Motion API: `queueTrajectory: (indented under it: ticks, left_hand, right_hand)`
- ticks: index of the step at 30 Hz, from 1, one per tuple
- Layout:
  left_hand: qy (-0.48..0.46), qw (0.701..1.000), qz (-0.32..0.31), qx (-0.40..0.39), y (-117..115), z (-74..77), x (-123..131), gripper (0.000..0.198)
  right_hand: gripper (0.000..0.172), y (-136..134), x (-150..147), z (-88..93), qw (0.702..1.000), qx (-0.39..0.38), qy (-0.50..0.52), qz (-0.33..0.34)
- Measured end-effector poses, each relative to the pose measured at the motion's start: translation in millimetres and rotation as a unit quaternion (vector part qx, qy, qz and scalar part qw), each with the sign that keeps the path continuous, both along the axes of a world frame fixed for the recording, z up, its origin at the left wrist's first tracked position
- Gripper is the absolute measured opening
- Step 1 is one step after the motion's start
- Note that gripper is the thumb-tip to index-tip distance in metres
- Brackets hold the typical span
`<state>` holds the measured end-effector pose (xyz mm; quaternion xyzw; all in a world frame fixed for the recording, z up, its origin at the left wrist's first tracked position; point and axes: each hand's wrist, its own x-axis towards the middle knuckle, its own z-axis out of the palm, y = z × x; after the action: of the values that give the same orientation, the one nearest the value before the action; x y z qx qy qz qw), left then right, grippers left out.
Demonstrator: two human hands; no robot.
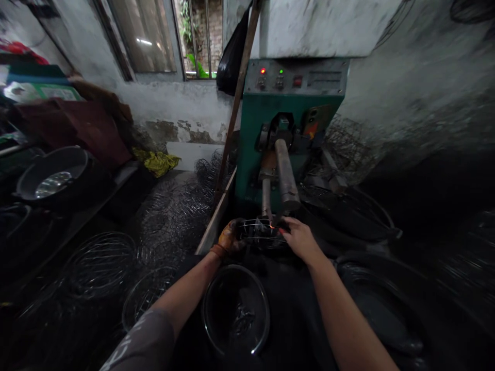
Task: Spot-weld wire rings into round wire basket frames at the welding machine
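Note:
My left hand (pixel 229 238), in a stained orange glove, grips the left side of a round wire rack (pixel 258 238). The rack is held in front of the rods of a green spot welder (pixel 253 121). The fingers of my bare right hand (pixel 299 238) are pinched together by the rack's right side; what they hold is too dark to make out. An orange glow shows beside those fingertips, near the tip of the lower rod (pixel 266 197). Above it the thicker upper rod (pixel 286 178) points toward me. Below my hands sits a dark round bowl (pixel 235 291) with small metal pieces in it.
Heaps of wire rings (pixel 174 206) and a stack of wire racks (pixel 101 263) lie at the left. A wooden pole (pixel 236 103) leans by the welder. A black pot (pixel 54 170) stands far left; a dark basin (pixel 381 309) is at the right.

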<state>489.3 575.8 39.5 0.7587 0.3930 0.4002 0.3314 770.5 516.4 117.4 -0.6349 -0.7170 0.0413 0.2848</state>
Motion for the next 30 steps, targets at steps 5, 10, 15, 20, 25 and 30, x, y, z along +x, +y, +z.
queueTrajectory:
  ticks: [5, 10, 15, 20, 25, 30]
  left_hand:
    - [0.12, 0.978, -0.024, 0.168, -11, 49.4, 8, 0.094]
    - [0.243, 0.953, -0.012, 0.18, -7, 66.8, 41, 0.081]
    - [0.223, 0.968, -0.019, 0.115, -3, 51.9, 33, 0.066]
    - [0.131, 0.99, -0.001, 0.055, -3, 37.4, 14, 0.048]
    - [0.057, 0.998, 0.023, 0.011, 6, 17.9, 6, 0.038]
    - [0.04, 0.998, 0.047, 0.034, 13, -2.9, 0, 0.076]
  right_hand:
    - [0.051, -17, 44, -24.3, 0.985, -0.04, 0.135, -0.098]
    - [0.043, -7, 47, -29.5, 0.97, -0.127, 0.187, -0.094]
    - [0.031, -15, 37, -11.5, 0.982, -0.115, 0.144, -0.051]
    - [0.032, -18, 18, 1.5, 0.991, -0.088, 0.104, -0.007]
    - [0.036, 1, -2, 7.3, 0.995, -0.076, 0.06, -0.004]
    - [0.038, 14, -15, 15.5, 0.996, -0.092, -0.002, 0.007]
